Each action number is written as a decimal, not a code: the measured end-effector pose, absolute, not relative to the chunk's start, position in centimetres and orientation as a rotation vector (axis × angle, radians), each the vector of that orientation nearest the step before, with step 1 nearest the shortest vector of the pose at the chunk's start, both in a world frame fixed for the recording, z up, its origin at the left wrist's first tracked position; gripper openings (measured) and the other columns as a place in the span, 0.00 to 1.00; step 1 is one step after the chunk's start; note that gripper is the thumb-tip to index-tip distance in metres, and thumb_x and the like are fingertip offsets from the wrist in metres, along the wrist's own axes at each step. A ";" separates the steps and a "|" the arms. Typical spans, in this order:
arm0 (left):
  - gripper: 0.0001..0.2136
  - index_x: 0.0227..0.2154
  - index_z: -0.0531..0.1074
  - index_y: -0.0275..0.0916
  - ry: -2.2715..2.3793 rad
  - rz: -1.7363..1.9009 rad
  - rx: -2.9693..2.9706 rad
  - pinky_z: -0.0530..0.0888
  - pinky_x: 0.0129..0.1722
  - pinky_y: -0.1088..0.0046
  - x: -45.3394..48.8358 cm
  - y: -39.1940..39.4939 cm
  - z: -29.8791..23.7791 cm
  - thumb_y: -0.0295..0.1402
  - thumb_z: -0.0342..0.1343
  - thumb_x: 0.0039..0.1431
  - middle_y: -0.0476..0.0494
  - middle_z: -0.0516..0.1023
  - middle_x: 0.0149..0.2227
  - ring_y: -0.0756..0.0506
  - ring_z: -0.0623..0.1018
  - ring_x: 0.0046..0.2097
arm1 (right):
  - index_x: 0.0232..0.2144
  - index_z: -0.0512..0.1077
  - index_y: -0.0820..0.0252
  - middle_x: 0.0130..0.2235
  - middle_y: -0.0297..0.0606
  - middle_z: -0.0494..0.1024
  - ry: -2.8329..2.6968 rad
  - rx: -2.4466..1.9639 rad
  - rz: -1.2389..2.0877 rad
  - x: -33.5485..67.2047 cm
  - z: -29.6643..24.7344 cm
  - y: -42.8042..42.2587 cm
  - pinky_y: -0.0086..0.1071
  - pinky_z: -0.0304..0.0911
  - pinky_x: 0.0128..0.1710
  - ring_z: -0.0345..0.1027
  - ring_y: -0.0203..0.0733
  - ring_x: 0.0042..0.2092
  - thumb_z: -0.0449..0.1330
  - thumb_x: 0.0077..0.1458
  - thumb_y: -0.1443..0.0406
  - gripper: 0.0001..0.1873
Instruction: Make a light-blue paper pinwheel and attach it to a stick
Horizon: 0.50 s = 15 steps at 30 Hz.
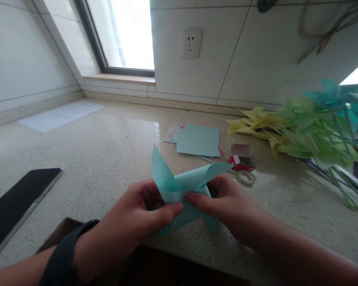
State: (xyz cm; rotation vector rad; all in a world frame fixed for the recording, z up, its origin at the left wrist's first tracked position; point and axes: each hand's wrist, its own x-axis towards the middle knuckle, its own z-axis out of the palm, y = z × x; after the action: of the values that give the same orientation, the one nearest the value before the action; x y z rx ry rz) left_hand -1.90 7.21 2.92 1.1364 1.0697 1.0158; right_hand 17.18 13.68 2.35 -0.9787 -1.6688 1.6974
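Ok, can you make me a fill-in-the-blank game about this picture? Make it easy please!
1. The left hand and the right hand are both holding the folded ____.
2. The dark band is on the ____ wrist, not the right one.
3. The socket is on the ____, not on the counter.
4. The yellow paper shapes lie to the ____ of the flat square sheet, not to its left.

Missing words: paper; left; wall; right.

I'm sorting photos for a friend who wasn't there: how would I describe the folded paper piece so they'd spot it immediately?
Find the wall socket, then look down to the near side of the speckled counter. There, the left hand and right hand hold the pale turquoise paper piece. Its pointed corners curl upward, unlike the flat sheets behind it.
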 end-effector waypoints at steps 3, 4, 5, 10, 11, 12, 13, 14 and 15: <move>0.07 0.37 0.80 0.40 1.047 1.003 1.167 0.76 0.40 0.71 -1.9 7.4 2.8 0.37 0.67 0.58 0.49 0.83 0.35 0.46 0.80 0.39 | 0.30 0.78 0.57 0.33 0.36 0.81 -1.675 -0.948 1.662 17.0 2.3 13.6 0.32 0.68 0.34 0.71 0.40 0.34 0.66 0.49 0.62 0.05; 0.08 0.38 0.80 0.41 1.040 0.999 1.180 0.75 0.41 0.72 -2.0 7.4 2.7 0.37 0.67 0.58 0.49 0.83 0.36 0.46 0.80 0.40 | 0.30 0.78 0.57 0.34 0.36 0.81 -1.681 -0.929 1.659 16.9 2.3 13.6 0.33 0.69 0.35 0.72 0.41 0.35 0.66 0.49 0.63 0.05; 0.09 0.40 0.80 0.42 1.050 0.996 1.192 0.75 0.43 0.72 -2.1 7.4 2.7 0.38 0.67 0.58 0.48 0.84 0.37 0.45 0.80 0.42 | 0.30 0.78 0.57 0.34 0.36 0.81 -1.687 -0.913 1.657 16.9 2.3 13.6 0.33 0.69 0.35 0.72 0.41 0.35 0.66 0.49 0.62 0.05; 0.12 0.45 0.80 0.43 1.147 0.844 1.416 0.75 0.49 0.66 -2.7 7.9 3.8 0.39 0.64 0.60 0.45 0.83 0.45 0.41 0.80 0.48 | 0.29 0.76 0.58 0.31 0.35 0.79 -1.716 -0.929 1.585 17.0 2.3 13.8 0.32 0.67 0.32 0.70 0.39 0.32 0.66 0.49 0.62 0.05; 0.12 0.46 0.80 0.43 1.133 0.817 1.491 0.73 0.52 0.64 -2.7 8.1 4.1 0.38 0.64 0.61 0.44 0.83 0.47 0.40 0.79 0.50 | 0.29 0.76 0.58 0.30 0.35 0.79 -1.718 -0.935 1.574 17.1 2.3 13.9 0.31 0.66 0.31 0.70 0.39 0.31 0.66 0.48 0.62 0.05; 0.12 0.47 0.80 0.44 1.104 0.815 1.572 0.71 0.56 0.62 -2.6 8.5 4.4 0.37 0.63 0.60 0.45 0.82 0.49 0.40 0.78 0.53 | 0.29 0.76 0.58 0.30 0.35 0.79 -1.714 -0.936 1.574 17.2 2.3 14.1 0.31 0.66 0.31 0.70 0.38 0.31 0.67 0.48 0.62 0.06; 0.12 0.47 0.80 0.44 1.088 0.825 1.619 0.70 0.58 0.61 -2.5 8.8 4.7 0.36 0.63 0.61 0.45 0.82 0.49 0.40 0.77 0.54 | 0.29 0.76 0.58 0.30 0.35 0.79 -1.707 -0.936 1.579 17.3 2.3 14.2 0.32 0.67 0.31 0.70 0.39 0.31 0.67 0.48 0.61 0.06; 0.11 0.46 0.80 0.44 1.075 0.832 1.650 0.69 0.58 0.60 -2.3 9.2 4.8 0.35 0.62 0.61 0.45 0.83 0.48 0.40 0.78 0.52 | 0.29 0.76 0.58 0.30 0.35 0.79 -1.693 -0.934 1.583 17.4 2.3 14.3 0.33 0.68 0.33 0.71 0.40 0.32 0.67 0.48 0.61 0.07; 0.11 0.46 0.81 0.43 1.077 0.839 1.661 0.70 0.58 0.59 -2.2 9.7 4.8 0.35 0.62 0.61 0.45 0.83 0.46 0.40 0.78 0.51 | 0.29 0.76 0.58 0.31 0.36 0.80 -1.675 -0.931 1.586 17.5 2.3 14.5 0.34 0.69 0.34 0.72 0.41 0.33 0.67 0.48 0.60 0.08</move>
State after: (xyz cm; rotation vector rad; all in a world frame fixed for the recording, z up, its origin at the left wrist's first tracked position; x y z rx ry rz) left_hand -2.16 9.66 4.82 1.6608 1.0766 0.8386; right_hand 17.50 14.47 2.30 -0.9311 -1.6748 1.5857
